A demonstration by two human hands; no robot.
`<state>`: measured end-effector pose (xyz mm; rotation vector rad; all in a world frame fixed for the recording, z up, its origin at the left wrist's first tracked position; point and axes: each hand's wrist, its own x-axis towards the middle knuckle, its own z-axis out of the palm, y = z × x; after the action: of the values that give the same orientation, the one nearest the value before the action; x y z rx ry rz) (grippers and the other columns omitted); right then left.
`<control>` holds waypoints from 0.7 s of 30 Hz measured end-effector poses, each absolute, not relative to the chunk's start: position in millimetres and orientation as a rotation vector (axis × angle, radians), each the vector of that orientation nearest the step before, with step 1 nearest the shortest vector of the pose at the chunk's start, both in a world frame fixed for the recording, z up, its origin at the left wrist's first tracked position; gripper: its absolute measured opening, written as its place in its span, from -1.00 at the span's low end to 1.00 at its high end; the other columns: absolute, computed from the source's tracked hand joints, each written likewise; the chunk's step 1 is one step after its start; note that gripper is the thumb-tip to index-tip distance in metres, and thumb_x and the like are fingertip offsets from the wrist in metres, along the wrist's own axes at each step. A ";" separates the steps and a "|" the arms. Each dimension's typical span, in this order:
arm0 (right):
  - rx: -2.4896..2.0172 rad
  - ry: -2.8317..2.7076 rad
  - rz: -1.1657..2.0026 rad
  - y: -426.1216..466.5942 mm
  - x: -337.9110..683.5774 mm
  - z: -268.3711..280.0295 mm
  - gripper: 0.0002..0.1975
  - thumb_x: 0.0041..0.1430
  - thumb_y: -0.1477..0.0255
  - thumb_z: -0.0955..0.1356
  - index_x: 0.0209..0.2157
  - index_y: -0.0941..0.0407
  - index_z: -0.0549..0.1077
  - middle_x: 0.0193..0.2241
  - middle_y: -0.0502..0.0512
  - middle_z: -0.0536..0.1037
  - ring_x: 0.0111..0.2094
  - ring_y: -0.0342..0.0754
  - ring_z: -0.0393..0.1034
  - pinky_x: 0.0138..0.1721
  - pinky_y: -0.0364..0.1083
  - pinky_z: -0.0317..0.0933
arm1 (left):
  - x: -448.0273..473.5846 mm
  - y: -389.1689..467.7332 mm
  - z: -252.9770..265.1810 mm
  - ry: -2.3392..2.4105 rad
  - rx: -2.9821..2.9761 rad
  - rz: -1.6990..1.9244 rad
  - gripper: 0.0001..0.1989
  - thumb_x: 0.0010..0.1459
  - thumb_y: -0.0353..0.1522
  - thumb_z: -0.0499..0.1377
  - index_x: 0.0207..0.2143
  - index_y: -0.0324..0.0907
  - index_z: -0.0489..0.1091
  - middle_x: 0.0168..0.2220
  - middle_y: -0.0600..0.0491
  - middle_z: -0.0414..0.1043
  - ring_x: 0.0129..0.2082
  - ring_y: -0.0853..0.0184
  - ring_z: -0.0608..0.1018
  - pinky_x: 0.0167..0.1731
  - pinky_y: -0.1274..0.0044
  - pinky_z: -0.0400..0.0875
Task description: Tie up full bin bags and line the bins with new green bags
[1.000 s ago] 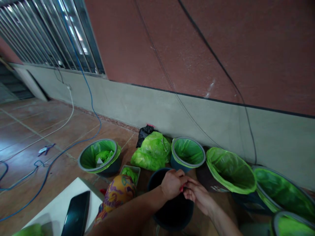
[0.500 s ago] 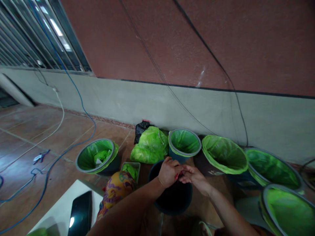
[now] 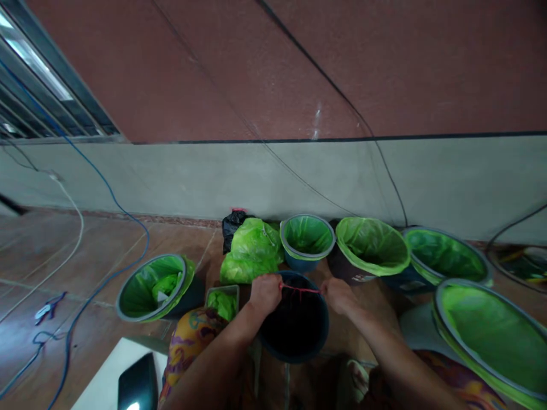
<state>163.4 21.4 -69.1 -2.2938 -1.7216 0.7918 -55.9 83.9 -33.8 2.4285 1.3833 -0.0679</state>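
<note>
A thin red string [image 3: 302, 290] is stretched nearly level between my two hands, with a small knot or loose ends hanging near its middle. My left hand [image 3: 265, 294] is closed on one end, and my right hand [image 3: 338, 295] pinches the other. Below them stands a dark bucket [image 3: 325, 326], its inside too dark to make out. Just behind it rests a full bright green plastic bag [image 3: 253, 253]. A small tray [image 3: 236, 291] holding crumpled green plastic lies to the left of the bucket.
A green-lined bin [image 3: 118, 302] is on the left. Lined bins stand behind and right: a blue one [image 3: 301, 263], a brown one [image 3: 348, 267] and a larger one [image 3: 527, 347]. A phone [image 3: 137, 382] lies on a white surface [image 3: 105, 378]. A blue cable [image 3: 106, 273] crosses the floor.
My hands were together over the bucket; they have pulled apart, left and right, and the red string now shows taut between them. The view has turned slightly right.
</note>
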 end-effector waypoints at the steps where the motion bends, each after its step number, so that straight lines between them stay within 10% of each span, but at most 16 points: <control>1: -2.338 -1.746 0.782 20.7 163.9 -68.2 -0.79 -0.03 0.65 0.31 -0.54 0.14 0.56 -0.46 0.22 0.62 -0.35 0.02 0.51 -0.32 -0.10 0.21 | -59.0 84.7 -32.0 1.435 2.395 -0.104 -0.71 0.25 -0.41 -0.02 -0.29 -0.18 0.52 -0.28 -0.08 0.57 -0.19 0.20 0.57 -0.19 0.43 0.35; 11: -1.858 -1.471 1.051 26.0 157.1 -57.3 -0.78 0.19 0.40 0.25 -0.34 0.14 0.53 -0.47 0.08 0.58 -0.43 -0.09 0.45 -0.37 -0.14 0.22 | -31.9 90.0 -38.4 1.055 1.378 0.261 -0.73 0.19 -0.29 -0.01 -0.42 -0.22 0.41 -0.46 0.05 0.48 -0.52 0.42 0.49 -0.50 0.59 0.30; 21: -1.309 -0.510 1.531 22.0 132.6 -52.0 -0.57 -0.15 0.14 0.54 -0.36 0.13 0.42 -0.48 -0.02 0.51 -0.55 -0.20 0.41 -0.50 -0.18 0.30 | -16.7 84.4 -58.3 0.964 1.160 0.481 -0.83 0.00 -0.29 0.21 -0.48 -0.22 0.36 -0.62 0.18 0.32 -0.64 0.51 0.33 -0.55 0.61 0.21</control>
<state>132.6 22.0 -52.0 -1.3095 -0.5099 1.5307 -16.7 84.4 -58.3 1.1599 0.9643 0.4810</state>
